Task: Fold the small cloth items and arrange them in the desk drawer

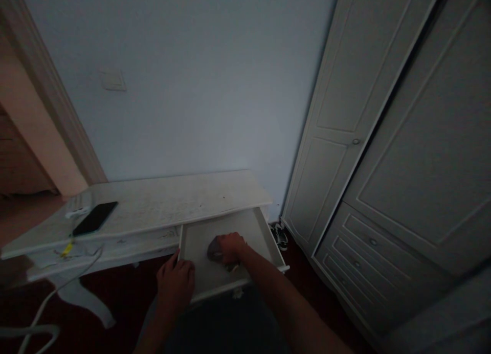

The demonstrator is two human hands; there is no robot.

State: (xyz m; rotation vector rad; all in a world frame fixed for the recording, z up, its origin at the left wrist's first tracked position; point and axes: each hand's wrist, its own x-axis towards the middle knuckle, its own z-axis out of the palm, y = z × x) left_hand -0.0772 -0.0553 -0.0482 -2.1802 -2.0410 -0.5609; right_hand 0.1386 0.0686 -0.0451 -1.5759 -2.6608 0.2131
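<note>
A white desk stands against the wall with its right drawer pulled out. My right hand is inside the drawer, fingers closed on a dark grey cloth that lies on the drawer's floor. My left hand rests on the drawer's front left corner, fingers curled over the edge.
A black phone and a white remote lie on the desk's left end. A white cable hangs down at the left. A grey wardrobe fills the right side. Shoes sit on the floor beside the drawer.
</note>
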